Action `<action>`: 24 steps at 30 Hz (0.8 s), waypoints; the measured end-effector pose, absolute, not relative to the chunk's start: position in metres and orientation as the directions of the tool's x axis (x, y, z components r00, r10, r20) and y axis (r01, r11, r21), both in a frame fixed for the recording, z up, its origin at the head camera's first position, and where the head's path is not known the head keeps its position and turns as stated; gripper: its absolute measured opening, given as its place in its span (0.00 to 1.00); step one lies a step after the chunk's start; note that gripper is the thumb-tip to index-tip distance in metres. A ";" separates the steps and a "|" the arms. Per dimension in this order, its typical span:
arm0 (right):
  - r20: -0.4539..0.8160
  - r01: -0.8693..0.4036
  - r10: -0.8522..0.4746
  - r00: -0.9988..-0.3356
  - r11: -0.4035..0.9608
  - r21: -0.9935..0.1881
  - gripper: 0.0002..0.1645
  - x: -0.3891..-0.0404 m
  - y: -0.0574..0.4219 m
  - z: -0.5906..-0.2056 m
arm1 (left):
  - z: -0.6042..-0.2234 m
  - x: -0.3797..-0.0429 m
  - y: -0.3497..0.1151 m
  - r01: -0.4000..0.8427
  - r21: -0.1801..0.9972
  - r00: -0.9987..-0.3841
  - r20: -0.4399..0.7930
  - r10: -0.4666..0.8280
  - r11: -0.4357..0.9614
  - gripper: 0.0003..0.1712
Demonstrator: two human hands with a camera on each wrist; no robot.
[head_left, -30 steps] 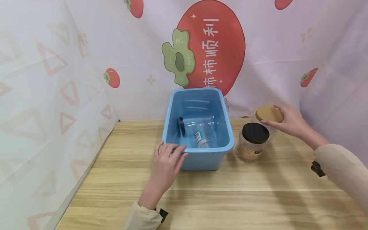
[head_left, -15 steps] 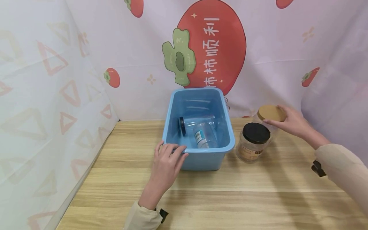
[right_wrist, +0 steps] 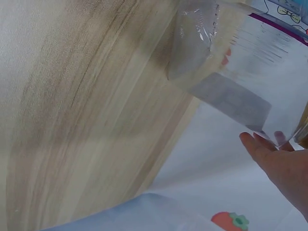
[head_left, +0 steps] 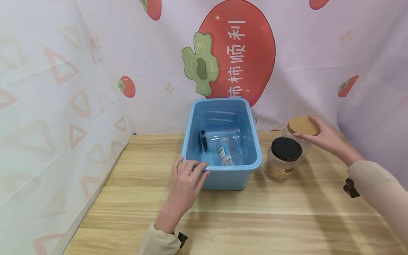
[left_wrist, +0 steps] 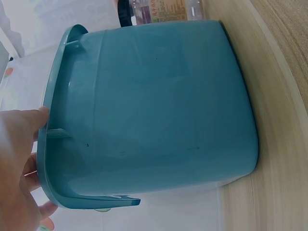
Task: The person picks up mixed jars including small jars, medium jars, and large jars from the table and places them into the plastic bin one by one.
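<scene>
Grip of the right hand (head_left: 329,139) holds the clear tan-lidded jar (head_left: 302,126) near its top, the thumb at the lid's near side and the fingers at its far side; the jar appears upright in the head view, its long axis roughly vertical, directly below and to the left of the palm. Grip of the left hand (head_left: 185,187) clasps the blue tub (head_left: 223,180) at the near left corner of its rim, well apart from that jar; the right hand is plainly the nearer one.

What matters most is that the tub lies to the left of the held jar, while the black-lidded jar (head_left: 283,161) stands upright on the surface (head_left: 271,226) at the held jar's near left, just beside the tub's right wall; inside the tub, a clear container with a black lid (head_left: 221,134) lies crosswise, its lid to the left, and a blue-labelled clear container (head_left: 230,152) lies aslant on its near side.

Much of the held jar's body is hidden behind the black-lidded jar; I cannot tell whether its base touches the surface, or whether the two jars touch; the right wrist view cuts off most of the lid; the left fingertips are partly hidden by the rim.
</scene>
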State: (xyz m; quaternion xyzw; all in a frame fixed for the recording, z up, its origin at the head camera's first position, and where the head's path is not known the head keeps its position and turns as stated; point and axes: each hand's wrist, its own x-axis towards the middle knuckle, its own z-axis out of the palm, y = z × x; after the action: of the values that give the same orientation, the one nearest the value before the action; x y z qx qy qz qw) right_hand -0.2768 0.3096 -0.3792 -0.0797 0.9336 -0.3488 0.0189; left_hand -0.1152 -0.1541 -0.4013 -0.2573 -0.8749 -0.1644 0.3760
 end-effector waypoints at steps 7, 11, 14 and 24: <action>0.059 -0.157 -0.164 -0.985 0.681 -0.716 0.62 -0.280 0.311 -0.390 | -0.402 -0.115 -0.154 0.574 0.094 -0.582 0.745 0.325 0.813 0.14; 0.075 -0.154 -0.148 -0.986 0.649 -0.745 0.61 -0.280 0.311 -0.393 | -0.403 -0.115 -0.154 0.575 0.091 -0.580 0.747 0.326 0.813 0.14; 0.092 -0.158 -0.137 -0.986 0.632 -0.759 0.59 -0.279 0.311 -0.395 | -0.403 -0.115 -0.154 0.574 0.092 -0.582 0.745 0.327 0.813 0.13; 0.118 -0.172 -0.127 -0.985 0.643 -0.747 0.53 -0.279 0.310 -0.397 | -0.404 -0.116 -0.154 0.570 0.089 -0.587 0.740 0.329 0.817 0.14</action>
State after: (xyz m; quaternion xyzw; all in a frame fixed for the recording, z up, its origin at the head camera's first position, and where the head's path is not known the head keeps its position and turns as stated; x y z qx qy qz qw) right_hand -0.2793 0.3100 -0.3971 -0.0825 0.9059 -0.4146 -0.0275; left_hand -0.1164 -0.1540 -0.4044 -0.2567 -0.8762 -0.1607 0.3751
